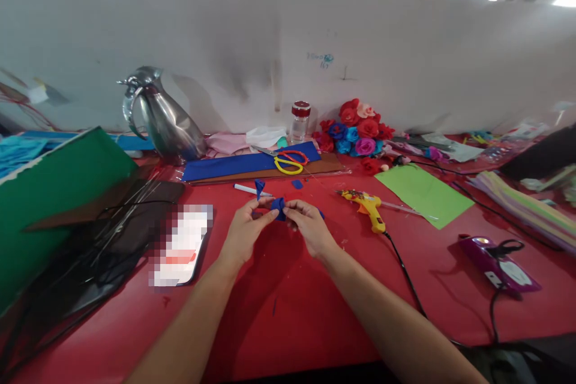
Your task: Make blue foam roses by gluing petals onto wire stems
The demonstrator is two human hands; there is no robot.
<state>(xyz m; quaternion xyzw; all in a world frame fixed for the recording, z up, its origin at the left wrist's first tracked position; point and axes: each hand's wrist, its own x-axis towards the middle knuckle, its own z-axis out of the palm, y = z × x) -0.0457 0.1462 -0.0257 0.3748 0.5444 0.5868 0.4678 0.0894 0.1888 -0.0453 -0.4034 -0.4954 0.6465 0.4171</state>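
Observation:
A small rolled piece of blue craft material [279, 209] is pinched between both hands above the red tabletop. My left hand [245, 229] closes on its left side with thumb and fingers. From the other side my right hand [308, 223] grips it, fingertips curled around the edge. A twisted blue scrap [260, 188] sticks up by the left fingers. Just beyond lie a white marker pen [245, 190] and a small blue cut piece [297, 184]. Scissors [289, 163] with red and yellow handles rest on a flat blue strip [216, 169].
A yellow glue gun [371, 210] with a black cord lies right of my hands, near a light green sheet [425, 192] and a purple box [499, 264]. Left are a phone [184, 246] and a green sheet [67, 192]. Behind stand a metal jug [168, 117], a jar [300, 123] and paper-like flowers [360, 129].

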